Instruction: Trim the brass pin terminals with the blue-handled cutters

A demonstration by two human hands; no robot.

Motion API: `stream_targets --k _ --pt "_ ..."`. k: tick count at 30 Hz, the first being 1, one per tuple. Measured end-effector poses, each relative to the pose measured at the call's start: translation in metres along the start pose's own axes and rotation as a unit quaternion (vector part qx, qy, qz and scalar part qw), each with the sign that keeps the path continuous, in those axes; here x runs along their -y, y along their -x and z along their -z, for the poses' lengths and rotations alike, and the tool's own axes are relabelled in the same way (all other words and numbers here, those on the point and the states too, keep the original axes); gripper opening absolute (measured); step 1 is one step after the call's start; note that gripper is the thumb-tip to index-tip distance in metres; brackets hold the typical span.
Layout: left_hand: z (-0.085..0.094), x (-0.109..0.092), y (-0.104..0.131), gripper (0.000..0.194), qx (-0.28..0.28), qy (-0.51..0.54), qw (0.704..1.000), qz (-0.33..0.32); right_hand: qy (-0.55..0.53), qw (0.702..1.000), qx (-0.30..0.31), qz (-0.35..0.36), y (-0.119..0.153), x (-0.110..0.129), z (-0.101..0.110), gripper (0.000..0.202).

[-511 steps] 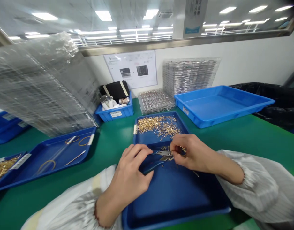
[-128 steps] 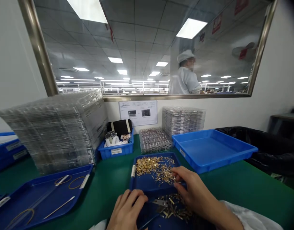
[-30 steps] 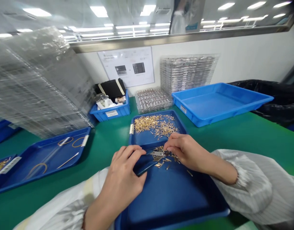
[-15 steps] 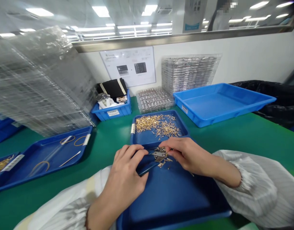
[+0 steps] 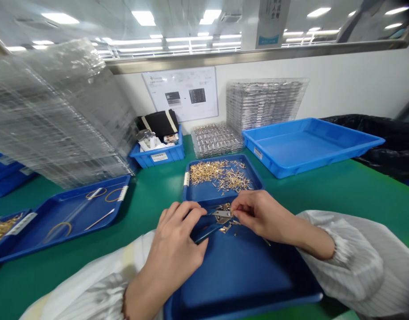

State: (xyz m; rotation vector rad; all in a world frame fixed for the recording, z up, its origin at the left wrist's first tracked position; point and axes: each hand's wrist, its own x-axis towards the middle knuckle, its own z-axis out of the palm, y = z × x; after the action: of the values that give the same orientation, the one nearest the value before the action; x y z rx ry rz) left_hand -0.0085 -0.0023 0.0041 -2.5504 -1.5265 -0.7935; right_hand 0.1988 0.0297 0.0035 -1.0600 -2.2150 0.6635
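My left hand [image 5: 172, 240] is wrapped around the blue handles of a pair of pliers [image 5: 222, 214], whose metal jaws point right. At the jaw tips, the thumb and fingers of my right hand [image 5: 262, 215] are pinched together. Whatever they hold is too small and covered to make out. Both hands are over a dark blue tray [image 5: 240, 275]. Small gold and silvery metal pieces [image 5: 226, 227] lie in it, under and around the pliers. Just behind, gold pins [image 5: 209, 172] are heaped in a second blue tray [image 5: 199, 193].
To the left, a blue tray [image 5: 81, 222] holds rubber bands and a cotton swab [image 5: 100, 218]. Wrapped stacks of clear trays [image 5: 57, 111] tower behind it. A small blue bin [image 5: 160, 155], filled clear trays [image 5: 217, 138] and a large light-blue tray [image 5: 311, 146] stand at the back.
My right fingertips have moved slightly right along the jaws, so more of the pliers' metal shows. My left hand keeps its grip on the handles. The view has shifted a little.
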Motion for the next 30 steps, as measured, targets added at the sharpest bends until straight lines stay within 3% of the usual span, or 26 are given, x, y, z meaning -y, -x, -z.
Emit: stream_targets --k 16,23,27,30 --pt "0.0006 -0.0007 0.001 0.028 -0.002 0.003 1.0 0.002 -0.023 1.0 -0.017 -0.01 -0.0002 0.0003 0.0005 0.015" --pt "0.0026 -0.0033 0.0007 0.024 -0.059 0.029 0.998 -0.02 -0.05 0.997 -0.062 -0.003 -0.0008 0.0077 0.0045 0.013" --pt "0.0025 -0.0065 0.0008 0.024 -0.09 0.099 0.991 0.014 -0.13 0.987 -0.093 -0.015 -0.0015 0.0081 0.0049 0.013" --pt "0.0017 -0.0068 0.0009 0.027 -0.084 0.151 0.984 0.047 -0.208 0.974 -0.082 -0.039 -0.0021 0.0061 0.0041 0.012"
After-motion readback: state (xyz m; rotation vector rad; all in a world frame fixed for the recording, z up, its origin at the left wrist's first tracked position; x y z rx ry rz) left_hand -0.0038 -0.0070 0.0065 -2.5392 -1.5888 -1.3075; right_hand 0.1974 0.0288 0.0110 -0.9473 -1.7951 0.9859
